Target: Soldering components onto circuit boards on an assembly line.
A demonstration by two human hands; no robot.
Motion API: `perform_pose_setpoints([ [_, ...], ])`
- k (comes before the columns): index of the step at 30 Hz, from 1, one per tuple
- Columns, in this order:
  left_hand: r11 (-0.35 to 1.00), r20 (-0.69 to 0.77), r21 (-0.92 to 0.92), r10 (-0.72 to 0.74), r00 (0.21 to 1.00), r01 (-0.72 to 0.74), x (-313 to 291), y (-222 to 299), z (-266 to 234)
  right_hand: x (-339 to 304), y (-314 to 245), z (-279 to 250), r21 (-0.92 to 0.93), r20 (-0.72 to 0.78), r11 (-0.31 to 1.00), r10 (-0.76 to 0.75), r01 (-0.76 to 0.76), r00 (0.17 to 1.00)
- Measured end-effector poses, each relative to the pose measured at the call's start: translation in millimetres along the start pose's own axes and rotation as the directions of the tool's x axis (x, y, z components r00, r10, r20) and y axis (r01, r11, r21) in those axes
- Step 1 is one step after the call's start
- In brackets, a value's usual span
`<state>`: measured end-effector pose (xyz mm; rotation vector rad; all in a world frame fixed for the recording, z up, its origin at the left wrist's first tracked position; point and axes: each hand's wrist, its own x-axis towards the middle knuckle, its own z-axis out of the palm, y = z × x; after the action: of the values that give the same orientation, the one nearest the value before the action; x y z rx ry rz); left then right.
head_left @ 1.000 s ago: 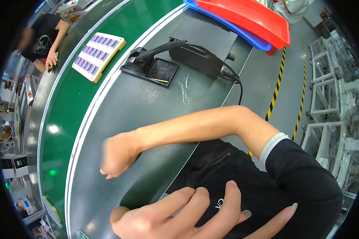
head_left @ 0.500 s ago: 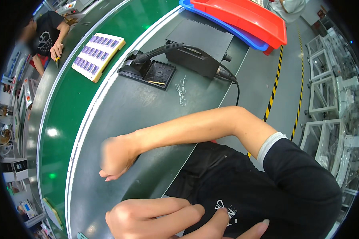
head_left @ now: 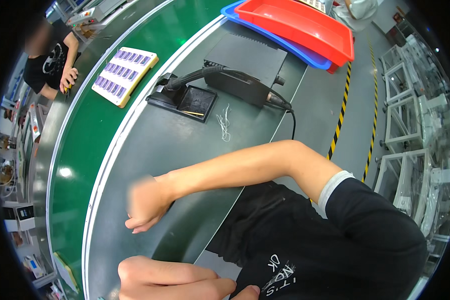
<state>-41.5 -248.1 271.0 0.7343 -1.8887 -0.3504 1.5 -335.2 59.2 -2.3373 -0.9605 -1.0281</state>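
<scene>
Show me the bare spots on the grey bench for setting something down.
Bare grey bench lies between the black stand and the right hand. Crowded at the far end: black box, wire scraps, stacked trays.

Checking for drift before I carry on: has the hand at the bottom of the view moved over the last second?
Yes. The left hand has drawn down toward the lower edge, fingers now curled; a second ago they lay spread on the black shirt. The right hand stays put.

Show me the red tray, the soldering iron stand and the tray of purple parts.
red tray (head_left: 305,25), head view, inner floor
soldering iron stand (head_left: 195,101), head view, black base
tray of purple parts (head_left: 125,75), head view, middle rows
</scene>
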Motion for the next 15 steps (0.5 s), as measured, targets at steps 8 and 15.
perform_pose_setpoints([
  [8, 0.999, 0.407, -0.005, 0.046, 0.912, -0.048, 22, 0, -20, 4, -1, 5, 0.001, -0.001, 1.000, -0.004, 0.004, 1.000],
  [15, 0.998, 0.424, -0.008, 0.060, 0.904, -0.062, 16, 2, -24, 8, -2, 11, -0.015, 0.010, 1.000, -0.013, 0.013, 1.000],
])
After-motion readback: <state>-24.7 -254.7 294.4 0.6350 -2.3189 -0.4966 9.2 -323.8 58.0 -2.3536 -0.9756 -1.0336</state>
